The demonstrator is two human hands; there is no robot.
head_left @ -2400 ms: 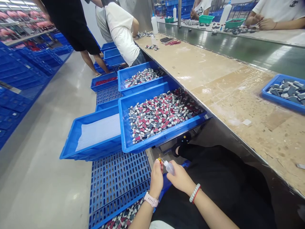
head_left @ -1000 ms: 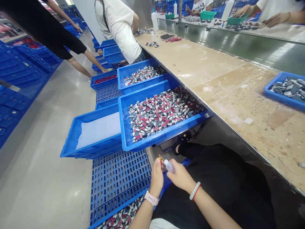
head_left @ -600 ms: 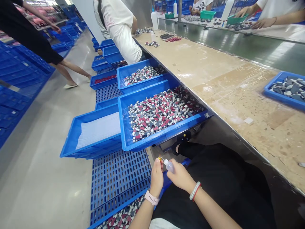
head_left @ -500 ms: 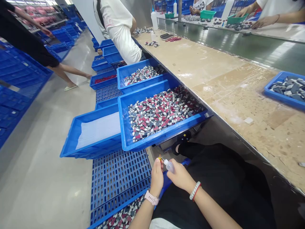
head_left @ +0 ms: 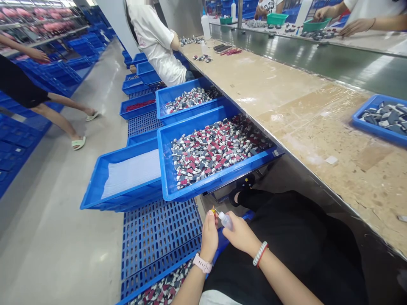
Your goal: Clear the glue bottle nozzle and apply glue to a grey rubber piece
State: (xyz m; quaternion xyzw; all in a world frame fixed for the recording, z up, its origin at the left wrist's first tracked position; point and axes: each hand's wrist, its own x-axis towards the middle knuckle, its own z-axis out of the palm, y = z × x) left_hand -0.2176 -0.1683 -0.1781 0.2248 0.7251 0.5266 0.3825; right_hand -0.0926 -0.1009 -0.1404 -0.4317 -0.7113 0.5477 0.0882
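Note:
My left hand [head_left: 209, 238], with a pink watch at the wrist, pinches a tiny yellow part [head_left: 213, 210] at its fingertips. My right hand [head_left: 241, 236], wearing a beaded bracelet, holds a small clear squeeze bottle [head_left: 225, 220] whose nozzle points at that part. Both hands hover low over my lap in black trousers, just below a blue bin [head_left: 190, 191] heaped with small red, grey and white pieces.
A blue bin of white sheets [head_left: 104, 195] sits to the left, with more bins and slotted blue crates [head_left: 152, 237] on the floor. A beige worktable [head_left: 318, 127] runs along the right with a blue tray [head_left: 375, 127]. A person in white sits ahead; another walks on the left.
My hands have stayed nearly still with the bottle tip at the part. The person in black shorts has walked away to the left down the aisle.

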